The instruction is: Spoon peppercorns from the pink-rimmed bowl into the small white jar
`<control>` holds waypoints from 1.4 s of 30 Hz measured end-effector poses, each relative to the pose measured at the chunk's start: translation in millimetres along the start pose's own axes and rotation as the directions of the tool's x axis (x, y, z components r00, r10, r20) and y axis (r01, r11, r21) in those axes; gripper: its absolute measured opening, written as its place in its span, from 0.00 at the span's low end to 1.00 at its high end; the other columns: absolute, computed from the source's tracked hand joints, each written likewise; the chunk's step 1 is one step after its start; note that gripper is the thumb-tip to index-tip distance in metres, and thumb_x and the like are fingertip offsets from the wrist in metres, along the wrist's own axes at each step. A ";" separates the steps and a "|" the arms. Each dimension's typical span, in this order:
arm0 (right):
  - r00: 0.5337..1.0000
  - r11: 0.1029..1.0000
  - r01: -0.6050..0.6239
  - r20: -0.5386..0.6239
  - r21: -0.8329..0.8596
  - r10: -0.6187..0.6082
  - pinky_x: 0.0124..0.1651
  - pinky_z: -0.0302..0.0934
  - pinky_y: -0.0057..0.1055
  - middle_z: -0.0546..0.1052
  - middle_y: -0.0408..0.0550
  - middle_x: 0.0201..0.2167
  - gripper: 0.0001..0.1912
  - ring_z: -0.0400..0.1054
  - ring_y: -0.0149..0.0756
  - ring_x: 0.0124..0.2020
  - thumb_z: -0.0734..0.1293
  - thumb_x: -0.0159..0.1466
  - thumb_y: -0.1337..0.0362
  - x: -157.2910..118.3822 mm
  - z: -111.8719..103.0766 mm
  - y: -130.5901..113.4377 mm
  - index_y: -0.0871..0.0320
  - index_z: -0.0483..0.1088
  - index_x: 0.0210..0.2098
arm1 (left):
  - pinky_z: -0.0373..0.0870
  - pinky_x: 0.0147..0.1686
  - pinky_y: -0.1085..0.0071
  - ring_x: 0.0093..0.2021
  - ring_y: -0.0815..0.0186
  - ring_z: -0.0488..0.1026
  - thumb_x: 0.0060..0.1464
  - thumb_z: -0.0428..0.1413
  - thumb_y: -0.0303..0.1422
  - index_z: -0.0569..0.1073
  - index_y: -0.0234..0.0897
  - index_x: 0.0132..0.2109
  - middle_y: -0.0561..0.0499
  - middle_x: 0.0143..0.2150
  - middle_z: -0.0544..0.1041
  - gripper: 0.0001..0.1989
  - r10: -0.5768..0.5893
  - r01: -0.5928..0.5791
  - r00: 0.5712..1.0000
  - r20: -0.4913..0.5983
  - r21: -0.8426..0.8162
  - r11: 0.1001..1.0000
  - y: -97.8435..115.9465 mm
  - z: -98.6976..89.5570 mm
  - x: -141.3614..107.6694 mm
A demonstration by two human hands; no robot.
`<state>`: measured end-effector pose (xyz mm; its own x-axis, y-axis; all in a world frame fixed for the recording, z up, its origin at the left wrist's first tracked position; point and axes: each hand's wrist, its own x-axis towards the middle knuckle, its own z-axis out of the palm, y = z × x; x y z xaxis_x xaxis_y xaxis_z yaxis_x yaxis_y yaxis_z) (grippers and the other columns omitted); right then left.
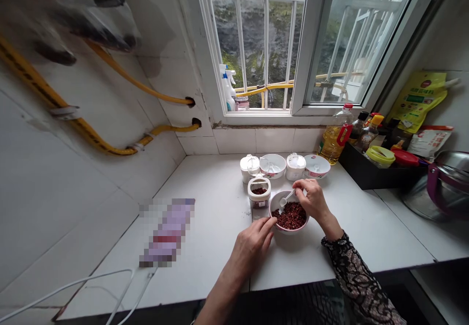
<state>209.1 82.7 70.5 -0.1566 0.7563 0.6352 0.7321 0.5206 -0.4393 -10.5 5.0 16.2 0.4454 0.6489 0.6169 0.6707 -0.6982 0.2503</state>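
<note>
A white bowl (pixel 289 231) holding dark red peppercorn-like pieces (pixel 293 216) stands on the white counter. My right hand (pixel 311 199) pinches the handle of a small white spoon (pixel 284 202), whose scoop is over the pieces at the bowl's left side. With its fingertips my left hand (pixel 254 239) grips the bowl's near left rim. Just left of the bowl is an open white container (pixel 259 198) with similar dark red pieces inside. Behind them stand two white lidded containers (pixel 249 168) (pixel 295 167) and two more white bowls (pixel 273 166) (pixel 317 166).
An oil bottle (pixel 335 137) stands by the window, beside a black box (pixel 362 171) of bottles and jars. A metal pot (pixel 439 188) is at the right. On the left of the counter (pixel 216 261) lie a blurred purple item (pixel 168 232) and white cables (pixel 134 286).
</note>
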 end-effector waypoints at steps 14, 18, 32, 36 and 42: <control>0.892 0.753 -0.452 0.232 0.477 0.388 0.33 0.63 0.31 0.74 0.41 0.18 0.07 0.70 0.35 0.23 0.62 0.52 0.64 2.8 6.4 -5.8 0.56 0.71 0.24 | 0.77 0.38 0.70 0.43 0.62 0.78 0.61 0.49 0.22 0.65 0.39 0.57 0.45 0.47 0.78 0.18 0.001 -0.001 1.000 -0.007 0.006 1.000 -1.6 2.9 -0.5; 0.867 0.656 -0.492 0.249 0.572 0.433 0.32 0.63 0.30 0.73 0.41 0.17 0.06 0.69 0.34 0.22 0.63 0.50 0.62 4.9 6.5 -3.2 0.56 0.71 0.23 | 0.77 0.38 0.70 0.43 0.62 0.78 0.61 0.48 0.23 0.64 0.39 0.57 0.45 0.47 0.78 0.18 0.003 -0.003 1.000 -0.006 0.009 1.000 -0.8 1.2 0.0; 0.986 0.989 -0.137 0.105 0.060 0.131 0.52 0.56 0.40 0.79 0.45 0.25 0.10 0.71 0.38 0.31 0.60 0.57 0.69 -1.1 10.3 -11.0 0.55 0.72 0.26 | 0.77 0.39 0.70 0.43 0.62 0.78 0.61 0.48 0.23 0.65 0.40 0.57 0.45 0.47 0.78 0.19 -0.009 0.009 1.000 0.005 0.001 1.000 -0.2 0.3 0.3; 0.962 0.936 -0.249 0.177 0.248 0.208 0.41 0.63 0.34 0.77 0.42 0.20 0.10 0.71 0.36 0.26 0.60 0.55 0.69 -0.4 9.9 -10.8 0.55 0.72 0.25 | 0.78 0.38 0.70 0.43 0.62 0.78 0.61 0.48 0.23 0.65 0.39 0.57 0.45 0.47 0.78 0.18 0.002 -0.002 1.000 -0.008 -0.005 1.000 -0.2 0.7 0.6; 0.918 0.819 -0.383 0.272 0.428 0.288 0.31 0.64 0.28 0.75 0.41 0.18 0.08 0.70 0.34 0.22 0.60 0.53 0.67 -0.3 9.0 -14.1 0.56 0.71 0.25 | 0.77 0.38 0.70 0.43 0.63 0.78 0.61 0.48 0.22 0.65 0.39 0.57 0.46 0.47 0.78 0.19 -0.006 0.006 1.000 0.003 -0.008 1.000 -0.2 1.0 0.5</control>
<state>192.9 78.7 70.8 -0.1132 0.9520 0.2844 0.3759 0.3060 -0.8747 -9.9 5.8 15.7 0.4432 0.6540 0.6131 0.6683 -0.6969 0.2603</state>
